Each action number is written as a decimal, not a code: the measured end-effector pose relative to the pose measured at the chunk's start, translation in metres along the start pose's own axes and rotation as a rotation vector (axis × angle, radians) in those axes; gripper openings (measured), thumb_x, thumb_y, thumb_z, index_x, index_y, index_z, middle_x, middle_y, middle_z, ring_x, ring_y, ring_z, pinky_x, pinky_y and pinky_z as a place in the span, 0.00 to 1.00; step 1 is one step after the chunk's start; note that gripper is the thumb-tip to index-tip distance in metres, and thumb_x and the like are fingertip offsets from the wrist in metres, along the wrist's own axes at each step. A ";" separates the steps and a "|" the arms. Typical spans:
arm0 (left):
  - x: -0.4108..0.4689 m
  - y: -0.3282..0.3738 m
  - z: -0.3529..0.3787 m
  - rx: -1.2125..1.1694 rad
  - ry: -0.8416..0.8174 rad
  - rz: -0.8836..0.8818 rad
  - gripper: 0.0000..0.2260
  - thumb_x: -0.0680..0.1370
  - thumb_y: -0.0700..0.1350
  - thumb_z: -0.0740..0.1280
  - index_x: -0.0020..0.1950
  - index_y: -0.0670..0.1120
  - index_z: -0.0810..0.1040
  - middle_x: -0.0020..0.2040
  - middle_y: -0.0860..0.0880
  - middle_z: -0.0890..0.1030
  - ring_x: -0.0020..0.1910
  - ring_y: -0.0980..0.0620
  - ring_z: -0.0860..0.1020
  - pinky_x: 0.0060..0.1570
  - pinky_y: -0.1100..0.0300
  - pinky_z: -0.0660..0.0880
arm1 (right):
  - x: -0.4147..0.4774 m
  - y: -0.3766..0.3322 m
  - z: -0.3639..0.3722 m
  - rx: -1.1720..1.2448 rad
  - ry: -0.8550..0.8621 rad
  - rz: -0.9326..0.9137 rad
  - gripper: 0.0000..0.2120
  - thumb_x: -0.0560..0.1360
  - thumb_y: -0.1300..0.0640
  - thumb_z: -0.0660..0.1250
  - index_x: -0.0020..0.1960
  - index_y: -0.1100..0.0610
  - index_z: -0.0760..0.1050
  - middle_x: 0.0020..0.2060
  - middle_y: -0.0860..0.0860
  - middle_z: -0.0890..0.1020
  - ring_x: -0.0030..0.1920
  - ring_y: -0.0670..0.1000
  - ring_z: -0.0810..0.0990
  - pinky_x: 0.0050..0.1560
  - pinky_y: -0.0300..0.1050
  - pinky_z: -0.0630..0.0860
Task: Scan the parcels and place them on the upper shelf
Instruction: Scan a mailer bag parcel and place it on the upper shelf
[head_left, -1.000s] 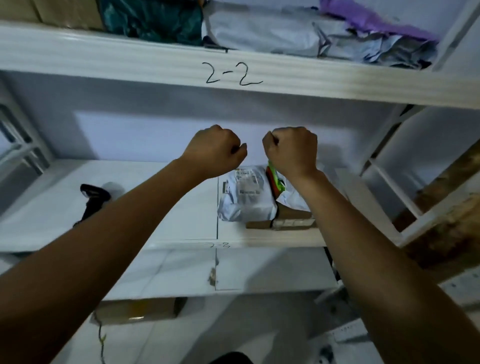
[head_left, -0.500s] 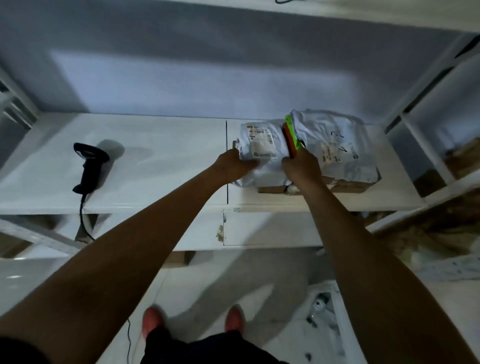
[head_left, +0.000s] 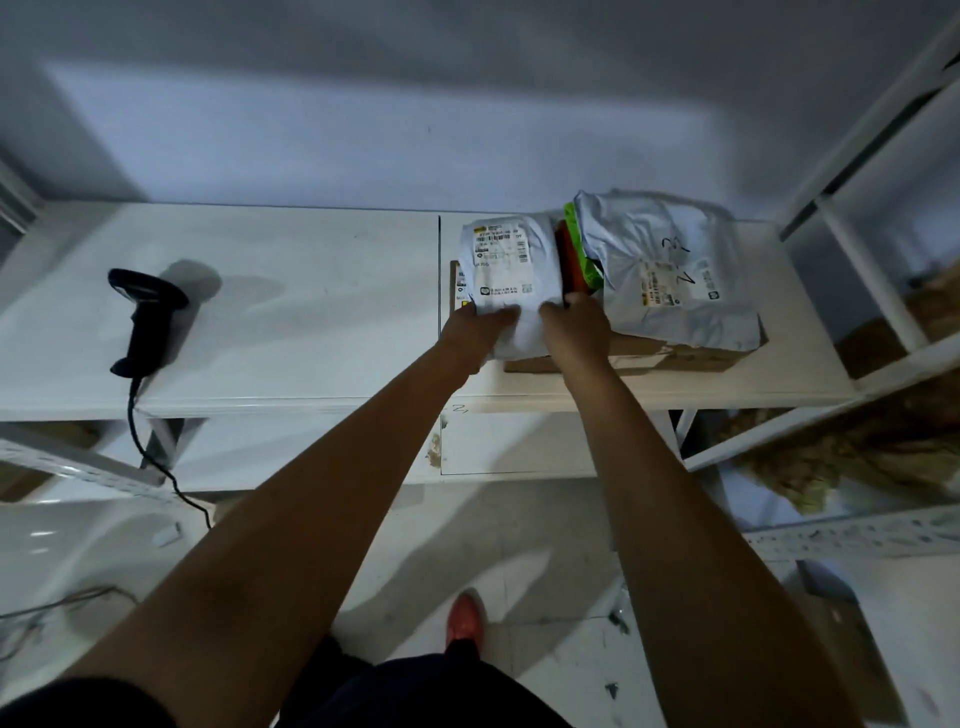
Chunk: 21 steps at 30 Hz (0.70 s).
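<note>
A small grey poly-bag parcel (head_left: 506, 270) with a white label lies on top of a flat cardboard box (head_left: 649, 356) on the right half of the white shelf (head_left: 291, 312). My left hand (head_left: 475, 327) grips its near left edge, thumb on top. My right hand (head_left: 574, 325) grips its near right edge. Beside it sit an orange and green packet (head_left: 576, 254) and a larger grey bag parcel (head_left: 670, 270) with handwriting. A black barcode scanner (head_left: 145, 317) rests on the shelf's left part, well away from both hands.
The scanner's cable (head_left: 156, 457) hangs over the shelf's front edge down to the floor. A white rack upright (head_left: 862, 260) stands at the right. My feet and a red shoe (head_left: 464, 618) are on the pale floor below.
The view dropped from the upper shelf marked 2-2 to the lower one. Both hands came down from fists in the air and took hold of the small grey parcel's near edge.
</note>
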<state>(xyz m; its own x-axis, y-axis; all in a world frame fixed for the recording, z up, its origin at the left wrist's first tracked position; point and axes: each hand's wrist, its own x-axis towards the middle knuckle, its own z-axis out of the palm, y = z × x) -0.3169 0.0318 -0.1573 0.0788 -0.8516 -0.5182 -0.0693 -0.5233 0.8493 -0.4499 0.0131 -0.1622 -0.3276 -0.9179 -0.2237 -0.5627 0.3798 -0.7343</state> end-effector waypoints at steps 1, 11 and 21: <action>-0.002 0.000 -0.003 -0.025 0.001 -0.001 0.08 0.79 0.52 0.71 0.49 0.48 0.79 0.39 0.46 0.80 0.32 0.52 0.76 0.27 0.66 0.70 | -0.003 -0.004 0.002 0.047 0.009 -0.007 0.17 0.77 0.53 0.64 0.62 0.60 0.78 0.59 0.60 0.81 0.60 0.61 0.79 0.53 0.45 0.71; -0.042 -0.026 -0.098 -0.333 0.116 0.144 0.23 0.78 0.52 0.72 0.69 0.54 0.67 0.63 0.53 0.77 0.58 0.51 0.78 0.53 0.49 0.76 | -0.074 -0.039 0.071 0.687 -0.208 -0.105 0.11 0.76 0.56 0.72 0.52 0.50 0.70 0.49 0.51 0.82 0.51 0.56 0.84 0.55 0.64 0.82; -0.046 -0.034 -0.268 -0.296 -0.072 0.151 0.22 0.73 0.53 0.75 0.65 0.52 0.77 0.54 0.51 0.86 0.47 0.48 0.81 0.50 0.52 0.75 | -0.139 -0.110 0.156 0.961 -0.386 -0.109 0.20 0.71 0.64 0.74 0.61 0.55 0.75 0.54 0.52 0.86 0.55 0.55 0.85 0.52 0.53 0.83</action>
<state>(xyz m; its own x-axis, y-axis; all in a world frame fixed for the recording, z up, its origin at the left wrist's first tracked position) -0.0519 0.0971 -0.1357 0.0185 -0.9243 -0.3812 0.2182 -0.3683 0.9037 -0.2245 0.0811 -0.1504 0.0489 -0.9804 -0.1907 0.3225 0.1962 -0.9260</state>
